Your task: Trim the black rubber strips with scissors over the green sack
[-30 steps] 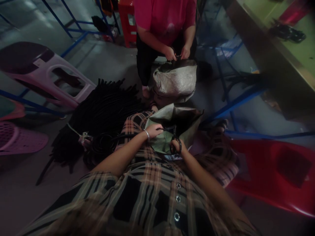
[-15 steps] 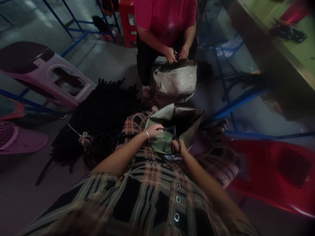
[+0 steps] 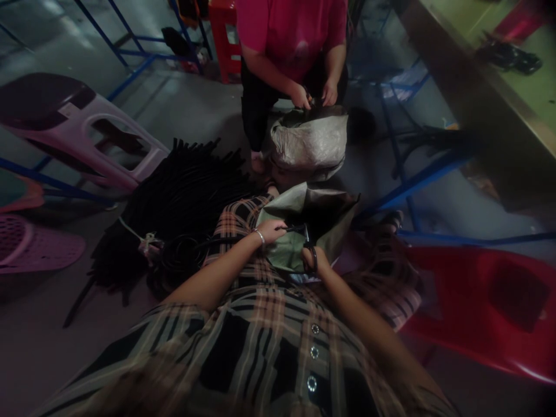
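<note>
The left hand (image 3: 270, 231) pinches a black cord (image 3: 226, 238) above an open olive bag (image 3: 278, 252) against a plaid shirt (image 3: 260, 313); the right hand (image 3: 319, 258) curls its fingers shut through a black loop (image 3: 313, 267) (perhaps scissor handles, too dim to tell). A large heap of black cords (image 3: 182, 202) remains on the floor (image 3: 195, 110).

The left hand (image 3: 271, 230) and right hand (image 3: 313, 259) hold black scissors (image 3: 303, 229) above an open olive bag (image 3: 284, 252).

Free room: the bag's (image 3: 284, 202) dark mouth, just ahead of my right fingers (image 3: 313, 256). Obstacles: black tubing (image 3: 182, 202) just beyond my left hand (image 3: 271, 230), a grey sack (image 3: 308, 142) straight ahead past the bag, and a red chair (image 3: 473, 289) well off to my right.
</note>
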Tool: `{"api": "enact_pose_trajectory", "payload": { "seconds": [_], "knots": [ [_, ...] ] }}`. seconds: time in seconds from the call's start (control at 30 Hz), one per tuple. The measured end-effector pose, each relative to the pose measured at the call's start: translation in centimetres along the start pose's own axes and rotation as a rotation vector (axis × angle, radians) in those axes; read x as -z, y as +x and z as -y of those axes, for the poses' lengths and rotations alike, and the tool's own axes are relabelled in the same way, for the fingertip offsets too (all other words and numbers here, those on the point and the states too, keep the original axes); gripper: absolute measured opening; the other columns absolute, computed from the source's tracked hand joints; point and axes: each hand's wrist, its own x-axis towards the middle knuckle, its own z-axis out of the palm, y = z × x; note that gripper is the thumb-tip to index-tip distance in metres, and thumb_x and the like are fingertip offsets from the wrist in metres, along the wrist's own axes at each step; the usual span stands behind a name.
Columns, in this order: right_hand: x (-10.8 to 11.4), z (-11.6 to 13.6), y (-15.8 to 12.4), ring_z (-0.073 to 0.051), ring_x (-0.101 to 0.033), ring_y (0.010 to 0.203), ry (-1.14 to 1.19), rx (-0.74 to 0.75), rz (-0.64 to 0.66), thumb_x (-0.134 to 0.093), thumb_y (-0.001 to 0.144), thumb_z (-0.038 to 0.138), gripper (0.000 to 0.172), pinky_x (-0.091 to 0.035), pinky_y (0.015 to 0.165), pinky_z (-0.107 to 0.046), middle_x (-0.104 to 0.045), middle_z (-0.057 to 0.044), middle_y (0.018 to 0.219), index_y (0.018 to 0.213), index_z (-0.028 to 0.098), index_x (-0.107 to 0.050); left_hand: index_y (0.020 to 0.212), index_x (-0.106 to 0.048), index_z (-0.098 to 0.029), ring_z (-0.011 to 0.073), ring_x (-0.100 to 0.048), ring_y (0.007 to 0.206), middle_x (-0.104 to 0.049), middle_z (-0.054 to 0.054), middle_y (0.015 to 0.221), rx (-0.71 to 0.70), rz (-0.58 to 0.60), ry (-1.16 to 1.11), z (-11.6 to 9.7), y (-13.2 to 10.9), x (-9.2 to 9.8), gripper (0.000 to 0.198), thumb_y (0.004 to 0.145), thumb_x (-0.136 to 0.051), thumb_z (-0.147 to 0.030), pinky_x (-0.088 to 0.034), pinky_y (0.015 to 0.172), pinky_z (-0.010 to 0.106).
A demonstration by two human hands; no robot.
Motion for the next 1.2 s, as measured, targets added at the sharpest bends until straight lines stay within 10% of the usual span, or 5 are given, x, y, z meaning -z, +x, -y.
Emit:
{"api": "enact_pose_trajectory", "payload": {
  "seconds": [0.83,1.2],
  "knots": [
    [-0.4,-1.2,1.2,-0.011,-0.047,0.033,0.011,-0.049,-0.057,-0.049,0.067,0.027,0.018,-0.03,0.034,-0.019,-0.047,0.001,0.041,0.054,0.015,-0.054,0.092,-0.071,-0.017,0.0132,-0.053,0.068,-0.064,0.001,0.072,0.046,-0.001,0.018,0.1,0.0,-0.2,0.032,0.073,-0.05,-0.032,-0.039,0.064,0.022],
    [0.0,-1.3,1.3,-0.014,-0.056,0.046,0.141,0.026,0.126,-0.052,0.067,0.031,0.019,-0.039,0.042,-0.02,-0.056,-0.002,0.048,0.058,0.014,-0.054,0.093,-0.061,-0.013,0.0055,-0.045,0.042,-0.054,-0.003,0.062,0.265,0.02,-0.564,-0.7,-0.4,-0.1,0.024,0.071,-0.055,-0.023,-0.033,0.04,0.017]
  ]
}}
